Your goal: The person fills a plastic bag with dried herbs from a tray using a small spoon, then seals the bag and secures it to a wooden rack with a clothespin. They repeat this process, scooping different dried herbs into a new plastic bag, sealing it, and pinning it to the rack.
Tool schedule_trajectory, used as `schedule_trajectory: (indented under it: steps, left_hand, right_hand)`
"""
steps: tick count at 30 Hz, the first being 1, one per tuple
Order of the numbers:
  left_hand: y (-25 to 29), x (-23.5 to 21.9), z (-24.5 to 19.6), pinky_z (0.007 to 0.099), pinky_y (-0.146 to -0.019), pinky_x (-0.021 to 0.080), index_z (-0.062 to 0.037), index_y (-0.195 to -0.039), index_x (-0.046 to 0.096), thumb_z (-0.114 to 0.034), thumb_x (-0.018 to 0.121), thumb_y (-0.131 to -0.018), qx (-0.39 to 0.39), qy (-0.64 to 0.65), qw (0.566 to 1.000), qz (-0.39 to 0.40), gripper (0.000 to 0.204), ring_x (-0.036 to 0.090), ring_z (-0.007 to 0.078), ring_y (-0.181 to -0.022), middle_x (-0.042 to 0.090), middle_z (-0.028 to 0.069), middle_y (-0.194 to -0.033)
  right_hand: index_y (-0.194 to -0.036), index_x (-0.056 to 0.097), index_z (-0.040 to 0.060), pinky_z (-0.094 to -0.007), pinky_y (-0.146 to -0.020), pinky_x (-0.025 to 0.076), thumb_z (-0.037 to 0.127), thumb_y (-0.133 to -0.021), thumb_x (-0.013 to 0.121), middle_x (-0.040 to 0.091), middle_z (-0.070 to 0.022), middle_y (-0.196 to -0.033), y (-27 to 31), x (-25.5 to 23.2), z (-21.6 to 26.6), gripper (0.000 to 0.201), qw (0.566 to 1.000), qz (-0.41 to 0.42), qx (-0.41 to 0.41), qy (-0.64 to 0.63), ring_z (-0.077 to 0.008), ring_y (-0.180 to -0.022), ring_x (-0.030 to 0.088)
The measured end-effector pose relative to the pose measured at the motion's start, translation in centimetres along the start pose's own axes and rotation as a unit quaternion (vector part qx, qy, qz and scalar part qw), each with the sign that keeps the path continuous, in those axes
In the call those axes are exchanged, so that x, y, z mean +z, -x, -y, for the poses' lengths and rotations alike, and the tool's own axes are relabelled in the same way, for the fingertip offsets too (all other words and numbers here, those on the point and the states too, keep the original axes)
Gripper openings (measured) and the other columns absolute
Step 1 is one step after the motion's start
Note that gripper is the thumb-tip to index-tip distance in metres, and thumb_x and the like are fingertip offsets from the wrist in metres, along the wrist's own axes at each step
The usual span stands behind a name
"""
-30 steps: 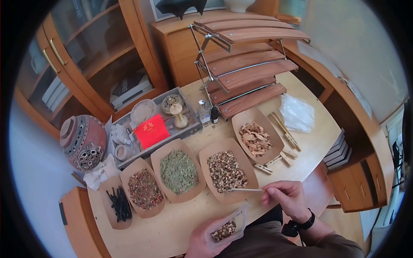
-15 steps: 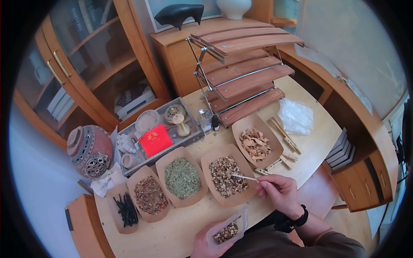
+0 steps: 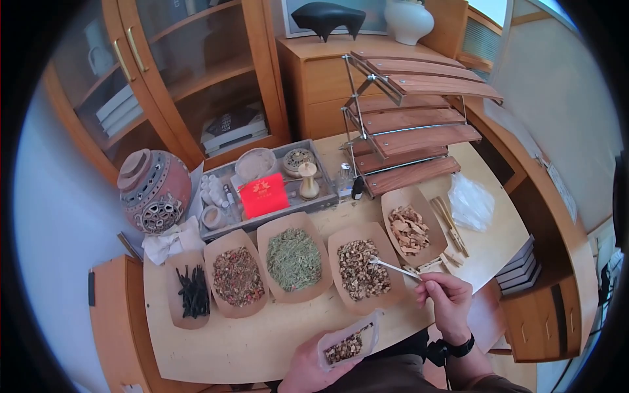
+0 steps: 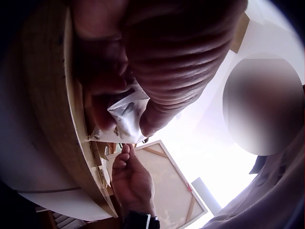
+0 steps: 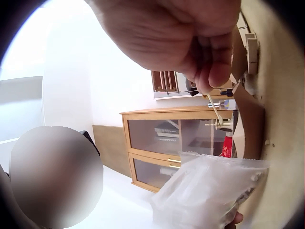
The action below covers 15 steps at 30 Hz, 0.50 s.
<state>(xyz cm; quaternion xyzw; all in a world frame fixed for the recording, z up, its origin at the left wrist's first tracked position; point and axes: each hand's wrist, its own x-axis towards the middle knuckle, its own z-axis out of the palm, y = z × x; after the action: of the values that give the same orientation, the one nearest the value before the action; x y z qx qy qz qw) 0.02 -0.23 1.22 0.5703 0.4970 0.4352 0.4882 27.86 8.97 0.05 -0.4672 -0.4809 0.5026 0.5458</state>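
My right hand [image 3: 447,300] pinches the thin handle of a small long-handled spoon [image 3: 396,267] between thumb and fingers. The spoon's tip is over the chopped brown-and-cream pieces [image 3: 360,275] in a brown paper tray [image 3: 354,232]. Near the table's front edge, my left hand [image 3: 308,368] grips a clear plastic bag [image 3: 365,337] holding similar chopped pieces at its bottom. The bag's mouth gapes toward the right hand. In the right wrist view the bag [image 5: 200,191] looks cloudy white, and the spoon handle [image 5: 215,109] points away from the fingertips.
Beside that tray stand paper trays of green herb [image 3: 293,261], reddish mix [image 3: 238,276], dark sticks [image 3: 192,293] and wood chips [image 3: 409,230]. Behind are a grey wooden tray [image 3: 327,177], a clay pot [image 3: 154,190] and a slatted rack [image 3: 419,141]. Tongs [image 3: 451,226] and a plastic bag [image 3: 472,202] lie right.
The spoon's tip has moved from the tray's near edge farther in over the chopped pieces. My left hand still holds the bag. The head view has shifted, so the table sits farther right.
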Motion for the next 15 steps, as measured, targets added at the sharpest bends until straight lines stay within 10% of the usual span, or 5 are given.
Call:
schedule_trajectory:
  steps: [11, 15]
  left_hand:
    - [-0.1, -0.5, 0.4, 0.0368, -0.089, 0.058, -0.0085, -0.135, 0.071, -0.023, 0.091, -0.083, 0.006, -0.074, 0.997, 0.021, 0.057, 0.076, 0.0271, -0.099, 0.077, 0.0109, -0.111]
    - [0.2, -0.2, 1.7, 0.0369, -0.089, 0.059, -0.0082, -0.132, 0.072, -0.024, 0.091, -0.084, 0.028, -0.052, 0.998, -0.002, 0.054, 0.076, 0.027, -0.099, 0.077, 0.0113, -0.112]
  right_hand:
    - [-0.095, 0.078, -0.0061, -0.0308, -0.056, 0.057, -0.001, -0.094, 0.071, 0.076, -0.0152, -0.077, 2.0, 0.1, 5.8, 0.009, 0.97, 0.156, -0.177, 0.056, -0.0218, -0.062, 0.071]
    - [-0.093, 0.079, -0.0002, -0.0306, -0.056, 0.056, -0.005, -0.079, 0.074, 0.078, -0.0089, -0.08, 1.3, 0.2, 6.6, 0.015, 0.877, 0.247, -0.339, 0.232, -0.0221, -0.063, 0.072]
